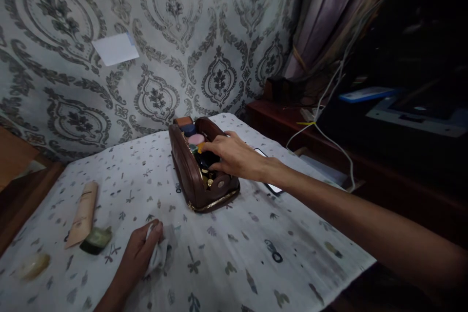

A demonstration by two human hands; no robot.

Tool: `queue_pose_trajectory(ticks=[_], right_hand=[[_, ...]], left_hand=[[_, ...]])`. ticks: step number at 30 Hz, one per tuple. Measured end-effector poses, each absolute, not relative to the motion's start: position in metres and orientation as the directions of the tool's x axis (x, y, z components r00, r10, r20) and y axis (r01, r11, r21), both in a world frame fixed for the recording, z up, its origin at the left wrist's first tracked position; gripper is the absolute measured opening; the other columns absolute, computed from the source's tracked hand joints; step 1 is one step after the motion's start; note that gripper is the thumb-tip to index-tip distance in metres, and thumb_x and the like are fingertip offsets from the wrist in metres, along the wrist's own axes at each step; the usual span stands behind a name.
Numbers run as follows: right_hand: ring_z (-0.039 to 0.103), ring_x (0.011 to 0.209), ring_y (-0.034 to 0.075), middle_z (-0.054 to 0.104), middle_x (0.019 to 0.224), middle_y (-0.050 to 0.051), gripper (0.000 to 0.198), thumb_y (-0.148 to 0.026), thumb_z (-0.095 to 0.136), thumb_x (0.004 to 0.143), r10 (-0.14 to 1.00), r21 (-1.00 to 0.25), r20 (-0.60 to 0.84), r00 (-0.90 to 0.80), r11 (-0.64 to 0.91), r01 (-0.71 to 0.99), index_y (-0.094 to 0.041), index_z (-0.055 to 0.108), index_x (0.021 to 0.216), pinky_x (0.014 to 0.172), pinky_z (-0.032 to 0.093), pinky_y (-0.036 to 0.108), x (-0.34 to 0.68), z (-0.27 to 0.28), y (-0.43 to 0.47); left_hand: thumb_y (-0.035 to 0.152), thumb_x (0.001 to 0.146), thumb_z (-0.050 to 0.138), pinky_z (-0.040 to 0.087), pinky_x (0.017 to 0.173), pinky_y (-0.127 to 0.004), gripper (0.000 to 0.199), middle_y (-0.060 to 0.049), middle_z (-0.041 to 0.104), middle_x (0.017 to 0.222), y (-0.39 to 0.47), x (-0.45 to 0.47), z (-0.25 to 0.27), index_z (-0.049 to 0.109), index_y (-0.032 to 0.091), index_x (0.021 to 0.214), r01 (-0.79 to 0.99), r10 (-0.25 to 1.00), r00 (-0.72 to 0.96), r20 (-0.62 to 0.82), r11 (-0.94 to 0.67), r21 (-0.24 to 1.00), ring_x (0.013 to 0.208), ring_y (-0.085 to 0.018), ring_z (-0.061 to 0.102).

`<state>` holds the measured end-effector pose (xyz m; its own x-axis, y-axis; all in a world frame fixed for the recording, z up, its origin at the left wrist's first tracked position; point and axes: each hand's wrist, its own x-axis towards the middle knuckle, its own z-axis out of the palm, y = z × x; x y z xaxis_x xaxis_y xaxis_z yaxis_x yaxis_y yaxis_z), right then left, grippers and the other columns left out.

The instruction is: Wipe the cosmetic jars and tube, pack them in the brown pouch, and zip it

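Note:
A brown leather toiletry bag (183,170) stands unzipped on the cloth-covered table. Over its opening is my right hand (232,156), thumb and fingers apart, with a black glossy item (208,160) between them; a firm hold on it is not visible. The fingertips are close to a small yellow item (201,147). Pink (196,139) and dark blue (188,130) round-topped items sit farther back in the bag. Nearer me, my left hand (141,246) is closed on a crumpled white cloth (157,257), resting low over the table.
On the left lie a beige tube (83,212), a green-lidded jar (96,240) and a blurred pale yellow item (35,266). A phone (272,187) lies under my right forearm. White cables (347,156) hang by a dark wooden cabinet (272,112) on the right. Patterned wall behind.

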<state>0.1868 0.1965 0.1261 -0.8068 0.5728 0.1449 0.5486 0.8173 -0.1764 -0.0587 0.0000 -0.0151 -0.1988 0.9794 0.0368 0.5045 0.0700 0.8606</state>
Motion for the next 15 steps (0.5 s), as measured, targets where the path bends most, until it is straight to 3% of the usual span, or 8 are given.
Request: queue_pose_trajectory(ticks=[9,15], right_hand=[[0.062,0.102,0.027,0.070,0.100,0.006,0.024,-0.025,0.072,0.085,0.593,-0.090,0.040,-0.804,0.804,0.588,-0.021,0.064,0.107,0.084,0.030,0.035,0.179,0.128,0.199],[0.060,0.106,0.029,0.070,0.107,0.008,0.027,-0.027,0.074,0.081,0.591,-0.054,0.002,-0.807,0.806,0.590,-0.020,0.066,0.107,0.081,0.031,0.035,0.176,0.132,0.203]], left_hand=[[0.055,0.095,0.042,0.033,0.059,-0.026,0.047,0.004,0.036,0.062,0.001,-0.058,-0.015,0.037,0.021,0.063,0.509,0.979,-0.200,0.025,0.082,0.857,0.059,-0.014,0.039],[0.057,0.095,0.041,0.032,0.058,-0.026,0.049,0.004,0.035,0.061,0.001,-0.058,-0.014,0.035,0.021,0.062,0.526,0.982,-0.186,0.032,0.072,0.847,0.058,-0.013,0.038]])
